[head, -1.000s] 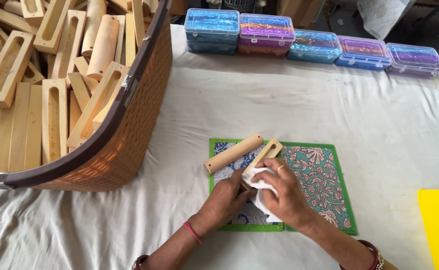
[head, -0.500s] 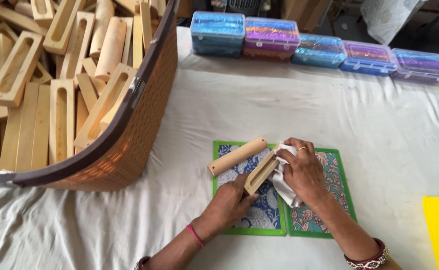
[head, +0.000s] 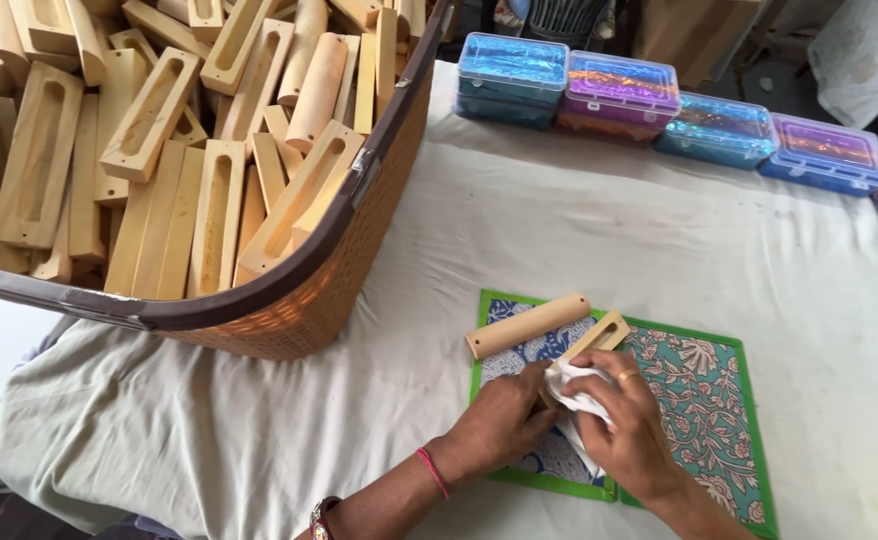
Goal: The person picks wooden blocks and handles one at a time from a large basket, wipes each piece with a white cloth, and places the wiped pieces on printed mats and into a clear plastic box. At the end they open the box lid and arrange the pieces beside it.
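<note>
Basket (head: 289, 300) of wooden blocks (head: 209, 130) left of mat (head: 719, 400), boxes (head: 659, 105) behind, roller (head: 527, 325) on mat

Both hands are bare, with no sleeves in view. The left hand (head: 504, 420) has a thin pink band at the wrist and a darker bracelet further up the forearm; the right hand (head: 627, 425) wears a gold ring.

Soft, even daylight fills the scene; shadows are faint, darkest under the basket (head: 289, 300); the plastic boxes (head: 619, 95) show glare on their lids; the picture is sharp, with slight bending at the edges.
</note>
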